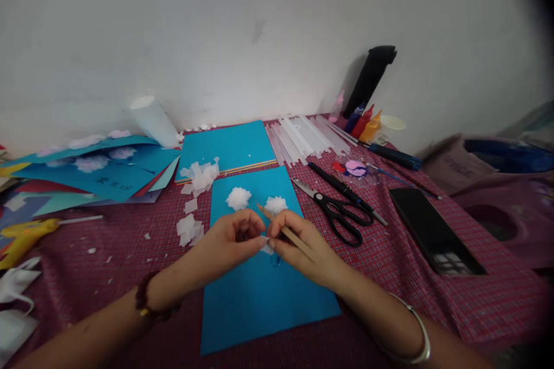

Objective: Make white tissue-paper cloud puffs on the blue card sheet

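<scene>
My left hand [234, 237] is closed in a pinch at the edge of a small piece of thin white paper [266, 248]. My right hand [305, 251] grips a pointed wooden stick [298, 242], its tip slanting up and to the left, while its thumb and fingertips also meet the paper. Both hands are above a blue sheet [264, 305]. Two fluffy white paper tufts rest on that sheet: a left tuft [238, 198] and a right tuft [276, 204] just beyond the stick's tip. Loose white paper squares [189, 229] lie to the left.
Black-handled scissors [333, 207], a black craft knife [341, 187] and a phone [435, 230] lie to the right. White strips [303, 138] and paint bottles [363, 125] are farther back. A yellow glue gun [30, 236] and stacked blue cards [99, 170] occupy the left.
</scene>
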### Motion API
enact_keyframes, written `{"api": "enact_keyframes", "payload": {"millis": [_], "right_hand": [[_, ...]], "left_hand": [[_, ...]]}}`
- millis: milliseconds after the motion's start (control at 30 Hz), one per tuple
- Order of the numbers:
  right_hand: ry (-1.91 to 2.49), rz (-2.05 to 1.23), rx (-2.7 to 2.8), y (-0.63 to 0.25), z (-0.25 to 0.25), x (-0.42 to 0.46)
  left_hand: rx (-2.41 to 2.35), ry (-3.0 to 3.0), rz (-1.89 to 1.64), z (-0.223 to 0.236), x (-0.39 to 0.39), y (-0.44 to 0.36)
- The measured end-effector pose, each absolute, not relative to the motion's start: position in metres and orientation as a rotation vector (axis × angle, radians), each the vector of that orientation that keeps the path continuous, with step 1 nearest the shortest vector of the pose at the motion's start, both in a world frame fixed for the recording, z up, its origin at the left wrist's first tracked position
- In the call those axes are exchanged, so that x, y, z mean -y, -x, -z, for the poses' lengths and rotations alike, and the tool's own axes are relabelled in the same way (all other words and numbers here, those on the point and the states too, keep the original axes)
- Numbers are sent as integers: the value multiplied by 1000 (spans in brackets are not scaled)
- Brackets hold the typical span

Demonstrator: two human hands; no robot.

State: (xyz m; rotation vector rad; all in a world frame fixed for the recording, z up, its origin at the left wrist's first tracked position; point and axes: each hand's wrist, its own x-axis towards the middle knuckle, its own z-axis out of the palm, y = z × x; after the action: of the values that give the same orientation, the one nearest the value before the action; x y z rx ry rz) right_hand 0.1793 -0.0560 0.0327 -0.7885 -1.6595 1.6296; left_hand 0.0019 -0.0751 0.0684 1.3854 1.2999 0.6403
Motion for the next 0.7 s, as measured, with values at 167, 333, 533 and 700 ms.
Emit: {"api": "enact_keyframes", "payload": {"millis": [167,333,533,700], "right_hand": [[761,-1622,1650,-186,-31,55],[881,-1514,1600,-199,-33,47],[966,-1406,1640,-203,-32,43],[1054,-1321,1697,-206,-29,37]], "left_hand": [[-1321,-1304,-565,-71,86,21],[-1421,-1336,-375,-65,116,85],[-2024,-1903,-331,-68,72,153],[-2352,-2060,-407,-63,-4,180]]}}
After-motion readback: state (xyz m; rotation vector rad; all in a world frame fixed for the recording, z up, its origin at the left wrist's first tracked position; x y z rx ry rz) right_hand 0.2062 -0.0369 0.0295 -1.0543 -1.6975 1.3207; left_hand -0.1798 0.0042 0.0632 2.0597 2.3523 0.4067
